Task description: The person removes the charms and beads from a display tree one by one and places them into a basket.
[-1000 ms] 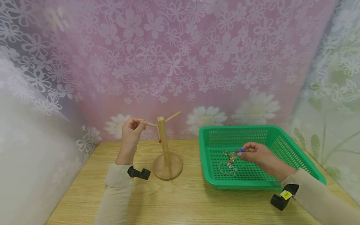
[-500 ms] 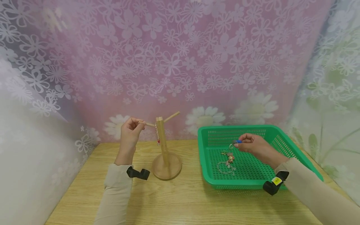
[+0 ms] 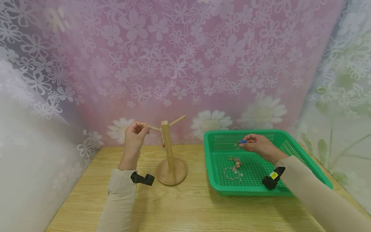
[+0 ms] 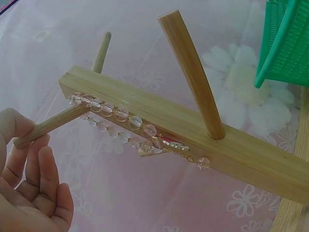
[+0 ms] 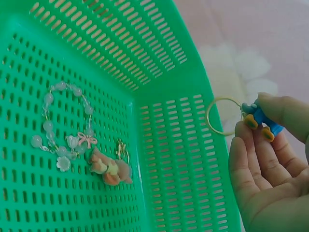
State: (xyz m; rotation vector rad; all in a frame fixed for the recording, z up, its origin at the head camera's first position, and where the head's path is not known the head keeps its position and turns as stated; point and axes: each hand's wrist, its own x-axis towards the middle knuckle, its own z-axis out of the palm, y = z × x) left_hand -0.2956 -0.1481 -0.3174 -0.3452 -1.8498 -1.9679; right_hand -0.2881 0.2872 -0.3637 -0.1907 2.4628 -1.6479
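My left hand [image 3: 135, 135] pinches the tip of one peg [image 4: 53, 124] on a wooden stand [image 3: 168, 145] with a round base. A clear beaded bracelet [image 4: 113, 113] with a small red charm hangs on that peg, close against the post. Above the green basket [image 3: 207, 161], my right hand [image 3: 259, 146] pinches a keychain [image 5: 263, 121] by its blue figure with orange feet. The keychain's gold ring sticks out free of the fingers. On the basket floor lie a pale beaded bracelet [image 5: 48, 126] and a brown figure keychain [image 5: 112, 169], side by side.
The stand and basket share a wooden table [image 3: 191, 206]. Other pegs, such as the upright one [image 4: 193, 77] in the left wrist view, jut from the post. A flowered pink curtain [image 3: 185, 71] hangs behind the table.
My right hand has risen and moved left and back with the blue keychain, away from the things on the basket floor. The left hand keeps its hold on the peg.
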